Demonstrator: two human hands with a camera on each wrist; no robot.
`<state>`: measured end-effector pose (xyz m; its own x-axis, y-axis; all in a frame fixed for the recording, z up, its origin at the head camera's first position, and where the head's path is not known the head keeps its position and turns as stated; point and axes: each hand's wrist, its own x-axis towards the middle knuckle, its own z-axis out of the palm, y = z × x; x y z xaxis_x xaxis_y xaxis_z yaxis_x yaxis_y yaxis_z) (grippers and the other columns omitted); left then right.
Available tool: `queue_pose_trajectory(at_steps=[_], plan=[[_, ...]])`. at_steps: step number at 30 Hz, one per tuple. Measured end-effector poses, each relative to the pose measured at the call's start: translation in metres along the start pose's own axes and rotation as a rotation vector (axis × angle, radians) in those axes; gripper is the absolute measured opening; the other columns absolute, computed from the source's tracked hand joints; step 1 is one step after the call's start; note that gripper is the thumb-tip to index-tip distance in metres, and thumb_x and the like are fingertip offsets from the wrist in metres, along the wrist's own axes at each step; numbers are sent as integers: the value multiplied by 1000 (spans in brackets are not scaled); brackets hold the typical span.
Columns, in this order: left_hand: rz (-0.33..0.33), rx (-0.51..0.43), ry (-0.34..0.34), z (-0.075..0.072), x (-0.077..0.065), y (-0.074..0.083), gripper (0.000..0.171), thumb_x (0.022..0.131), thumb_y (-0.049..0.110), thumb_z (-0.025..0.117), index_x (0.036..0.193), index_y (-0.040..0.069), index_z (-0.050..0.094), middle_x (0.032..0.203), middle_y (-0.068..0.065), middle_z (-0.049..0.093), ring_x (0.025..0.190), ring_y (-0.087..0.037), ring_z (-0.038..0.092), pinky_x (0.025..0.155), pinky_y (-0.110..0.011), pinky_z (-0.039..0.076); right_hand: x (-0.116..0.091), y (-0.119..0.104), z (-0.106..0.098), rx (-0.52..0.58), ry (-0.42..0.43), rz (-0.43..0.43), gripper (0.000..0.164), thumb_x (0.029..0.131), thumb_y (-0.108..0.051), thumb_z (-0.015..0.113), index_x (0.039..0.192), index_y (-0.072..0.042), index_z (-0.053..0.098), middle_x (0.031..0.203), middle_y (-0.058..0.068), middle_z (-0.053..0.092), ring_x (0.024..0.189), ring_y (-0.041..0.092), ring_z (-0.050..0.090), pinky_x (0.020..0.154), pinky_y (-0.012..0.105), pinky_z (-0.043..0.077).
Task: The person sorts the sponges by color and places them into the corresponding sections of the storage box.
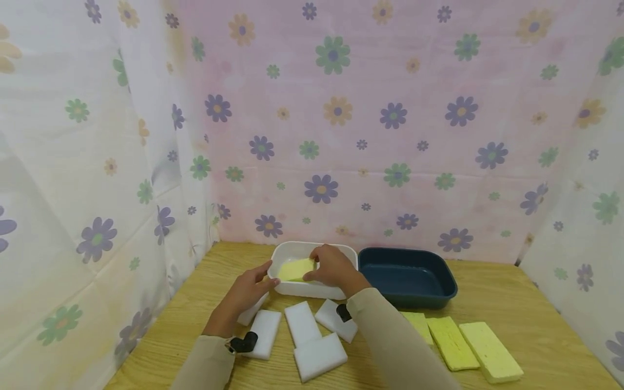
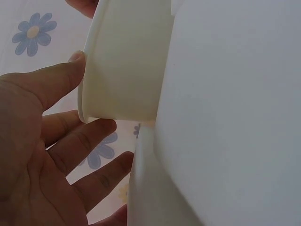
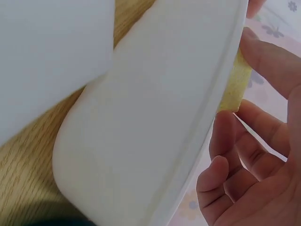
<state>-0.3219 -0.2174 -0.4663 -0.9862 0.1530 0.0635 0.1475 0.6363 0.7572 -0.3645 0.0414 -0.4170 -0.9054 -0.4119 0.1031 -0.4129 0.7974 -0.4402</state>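
A white rectangular container (image 1: 312, 290) stands at the back of the table. My left hand (image 1: 247, 290) holds its left end, thumb at the near rim and fingers round the end wall; the left wrist view shows this hand (image 2: 51, 113) close up. Over the container, my right hand (image 1: 333, 266) pinches a yellow sponge (image 1: 296, 270), which lies inside the walls and tilts a little. In the right wrist view, the sponge (image 3: 236, 87) shows above the rim between the thumb and fingers of that hand (image 3: 256, 155). The near wall hides the sponge's lower part.
A dark blue container (image 1: 407, 276) stands close on the right of the white one. Several white sponges (image 1: 320, 356) lie in front, two of them overlapping. Further right are yellow sponges (image 1: 452, 344). Flowered cloth (image 1: 361, 135) hangs behind and at both sides.
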Motion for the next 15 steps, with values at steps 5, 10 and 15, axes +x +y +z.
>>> queue_pose_trajectory(at_steps=[5,10,15], plan=[[2,-5,2,0,-1,1,73,102,40,66,162,13,36,156,-15,51,143,-42,48,109,-59,48,-1,-9,2,-47,-10,-3,60,81,-44,89,127,-9,72,123,4,71,110,20,66,96,40,55],[-2,2,0,1,0,0,73,102,41,66,162,14,35,154,-16,53,143,-41,49,108,-59,49,0,-10,4,-74,-13,-5,60,83,-45,87,130,-10,71,125,4,71,114,21,66,98,40,56],[-6,-7,-10,-1,-1,0,74,102,43,65,163,14,34,156,-16,51,144,-41,47,109,-60,47,0,-9,5,-86,-23,3,61,85,-48,84,132,-12,70,125,4,71,114,22,66,96,42,56]])
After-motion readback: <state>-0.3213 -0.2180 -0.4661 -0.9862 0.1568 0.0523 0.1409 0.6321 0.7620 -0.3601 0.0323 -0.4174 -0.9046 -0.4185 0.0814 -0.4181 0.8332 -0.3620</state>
